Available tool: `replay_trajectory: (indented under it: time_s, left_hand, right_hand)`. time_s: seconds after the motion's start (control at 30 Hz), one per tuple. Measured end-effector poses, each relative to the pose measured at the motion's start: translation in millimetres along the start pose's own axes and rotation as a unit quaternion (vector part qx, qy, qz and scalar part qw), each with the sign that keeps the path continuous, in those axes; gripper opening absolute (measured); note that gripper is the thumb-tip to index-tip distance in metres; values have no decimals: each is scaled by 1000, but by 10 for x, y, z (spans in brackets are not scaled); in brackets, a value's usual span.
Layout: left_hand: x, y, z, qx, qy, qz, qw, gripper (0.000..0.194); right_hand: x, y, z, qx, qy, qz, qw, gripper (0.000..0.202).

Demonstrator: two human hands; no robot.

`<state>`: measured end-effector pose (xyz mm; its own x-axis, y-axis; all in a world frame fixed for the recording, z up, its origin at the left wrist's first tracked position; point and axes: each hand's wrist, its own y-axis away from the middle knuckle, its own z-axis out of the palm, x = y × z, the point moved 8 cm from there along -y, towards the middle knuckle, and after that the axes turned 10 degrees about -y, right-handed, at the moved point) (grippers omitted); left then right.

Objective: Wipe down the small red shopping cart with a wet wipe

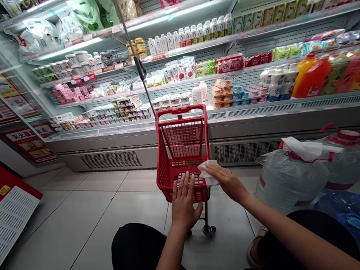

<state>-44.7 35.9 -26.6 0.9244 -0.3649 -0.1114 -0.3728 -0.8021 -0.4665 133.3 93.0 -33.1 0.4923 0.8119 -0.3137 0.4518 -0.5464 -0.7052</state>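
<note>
A small red plastic shopping cart [186,141] stands on the tiled floor in front of me, its handle end toward the chiller. Over the near rim of its basket lies my left hand [185,202], fingers stretched out and thumb apart, holding nothing. At the basket's right near corner, my right hand [223,178] presses a white wipe [209,173] against the red plastic with its fingers together. Part of the wipe is hidden under those fingers. Below the basket a dark caster wheel [209,230] shows.
An open chiller [106,139] stocked with bottles, cups and bags runs behind the cart. At right stand large clear water bottles [291,177], with another white tissue [310,147] on top, and blue water jugs [358,221]. A red freezer [3,202] stands left.
</note>
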Motion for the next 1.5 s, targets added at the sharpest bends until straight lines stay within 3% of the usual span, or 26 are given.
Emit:
replay_trajectory:
  time_s: [0.2,0.37,0.53,0.7,0.83,0.93,1.1,1.27,1.37,1.5]
  left_hand:
    - [-6,-12,21,6,-3,-10,1000,98]
    - [20,-41,31,4,-3,13,1000,97]
    - [137,-94,74,-1,5,30,1000,103]
    - [274,-161,129,3,15,25,1000,111]
    - [264,-187,122,10,34,19,999,110]
    - [253,-179,126,3,32,33,999,109]
    - [362,-193,164,-3,28,53,998,111]
    - [469,-237,157,-12,38,69,997,110]
    - [366,-191,97,-11,22,83,996,106]
    - [51,-92,-3,9,-13,17,1000,94]
  right_hand:
    - [-540,240,117,-20,11,-44,999,71]
    - [-443,238,19,-36,27,-60,997,69]
    - [-243,307,-123,18,52,-11,998,71]
    - [-524,173,157,16,75,17,997,73]
    - [-697,41,302,5,77,11,997,70]
    - [-595,96,198,-8,82,-5,997,72]
    - [-190,222,-135,5,103,10,995,73]
    - [-89,244,-205,16,110,40,993,75]
    - [-129,322,-212,25,113,47,992,76]
    - [-145,450,-247,54,115,76,989,79]
